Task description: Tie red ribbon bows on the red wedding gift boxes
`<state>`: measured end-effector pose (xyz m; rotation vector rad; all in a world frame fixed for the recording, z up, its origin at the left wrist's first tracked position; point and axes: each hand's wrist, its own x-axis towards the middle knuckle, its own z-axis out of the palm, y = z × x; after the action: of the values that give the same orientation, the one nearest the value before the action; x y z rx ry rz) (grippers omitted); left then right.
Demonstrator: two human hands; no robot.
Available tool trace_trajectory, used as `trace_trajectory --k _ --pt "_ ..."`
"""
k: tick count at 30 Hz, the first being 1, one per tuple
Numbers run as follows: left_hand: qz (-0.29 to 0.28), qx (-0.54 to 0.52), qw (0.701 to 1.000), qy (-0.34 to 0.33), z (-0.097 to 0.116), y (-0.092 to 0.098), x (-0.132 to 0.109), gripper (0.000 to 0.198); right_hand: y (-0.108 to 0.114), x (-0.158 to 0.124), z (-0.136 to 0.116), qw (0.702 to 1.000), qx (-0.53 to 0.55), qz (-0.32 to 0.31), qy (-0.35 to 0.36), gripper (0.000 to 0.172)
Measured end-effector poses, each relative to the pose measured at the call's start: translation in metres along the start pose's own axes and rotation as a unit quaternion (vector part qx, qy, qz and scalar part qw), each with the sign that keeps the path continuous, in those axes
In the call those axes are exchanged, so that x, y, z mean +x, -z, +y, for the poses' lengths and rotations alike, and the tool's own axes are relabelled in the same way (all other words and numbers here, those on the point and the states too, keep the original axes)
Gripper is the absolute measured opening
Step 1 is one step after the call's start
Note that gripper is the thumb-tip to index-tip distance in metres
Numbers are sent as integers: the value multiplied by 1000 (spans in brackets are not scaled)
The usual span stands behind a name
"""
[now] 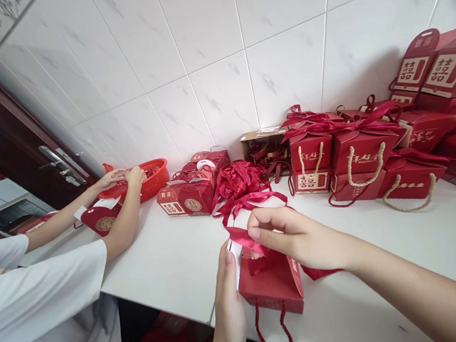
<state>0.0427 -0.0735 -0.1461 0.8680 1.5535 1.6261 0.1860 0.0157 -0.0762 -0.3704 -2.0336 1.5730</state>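
Observation:
A small red gift box point(273, 284) with a red cord handle stands at the near edge of the white table point(172, 257). My left hand point(229, 300) is closed on the box's left side. My right hand point(294, 237) reaches in from the right, with its fingers pinched on a red ribbon point(244, 235) that runs over the top of the box. A loose pile of red ribbons point(239, 183) lies just behind.
Several finished red gift boxes with rope handles point(358, 164) are stacked at the back right against the tiled wall. Small red boxes point(186, 196) and an open carton point(264, 146) sit mid-table. At the left, a person in white has both hands at a red basket point(153, 175).

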Motion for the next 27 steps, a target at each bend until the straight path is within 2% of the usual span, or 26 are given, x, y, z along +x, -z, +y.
trace_trajectory --k 5,10,18,27 --pt "-37 -141 989 17 -5 -3 0 54 -6 1 7 989 -142 -13 -32 23" --pt "-30 -150 988 16 -2 -4 -3 53 -6 0 6 972 -231 -19 -36 25" --pt "-61 -120 990 -31 -3 -1 -6 46 -7 0 2 974 -218 -57 6 17" --pt "-81 -189 978 -18 -7 -1 -5 47 -4 0 3 975 -209 -66 -32 17"
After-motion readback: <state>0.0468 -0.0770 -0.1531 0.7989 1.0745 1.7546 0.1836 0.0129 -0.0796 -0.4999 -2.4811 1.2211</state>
